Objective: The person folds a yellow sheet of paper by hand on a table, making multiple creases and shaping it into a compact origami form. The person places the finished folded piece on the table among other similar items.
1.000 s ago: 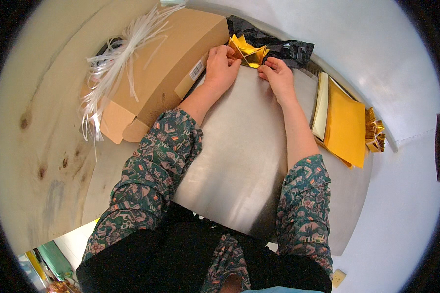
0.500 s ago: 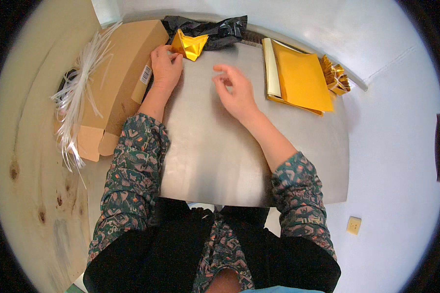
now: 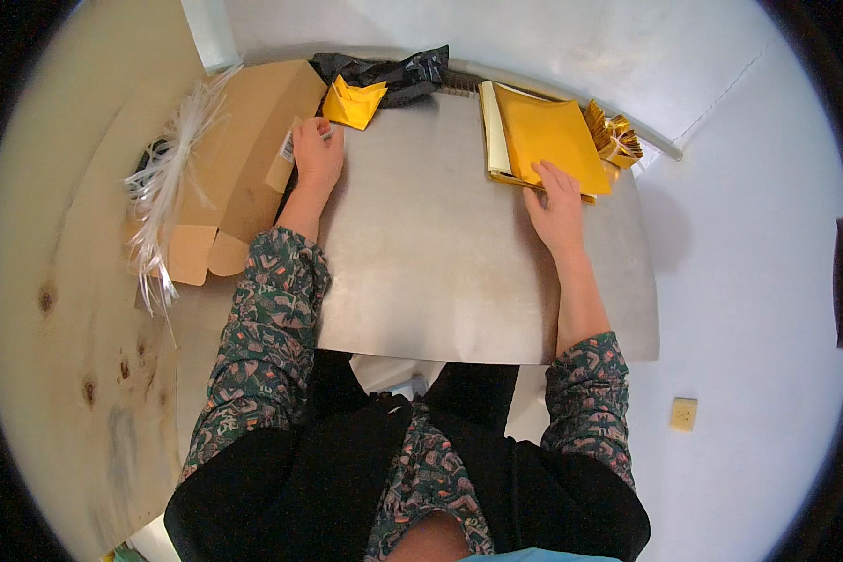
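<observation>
My right hand (image 3: 556, 208) reaches to the near edge of a stack of gold paper sheets (image 3: 551, 136), with its fingers stretched over the top sheet and the thumb apart. Pale sheets show along the stack's left side. Beside the cardboard box, my left hand (image 3: 317, 155) hovers or rests with loosely curled fingers, apparently holding nothing. Just beyond its fingertips lies a folded gold paper piece (image 3: 354, 103) with pointed corners, at the far left of the metal table (image 3: 431, 253).
An open cardboard box (image 3: 258, 150) lies along the left side, with a bundle of white plastic strips (image 3: 170, 178) over it. Crumpled black plastic (image 3: 407, 77) sits at the far edge. Tied pleated gold paper (image 3: 616, 139) is right of the stack, near the wall.
My right hand has moved right, from mid-table to the gold paper stack. My left hand has let go of the folded gold piece and drawn back slightly toward me.
</observation>
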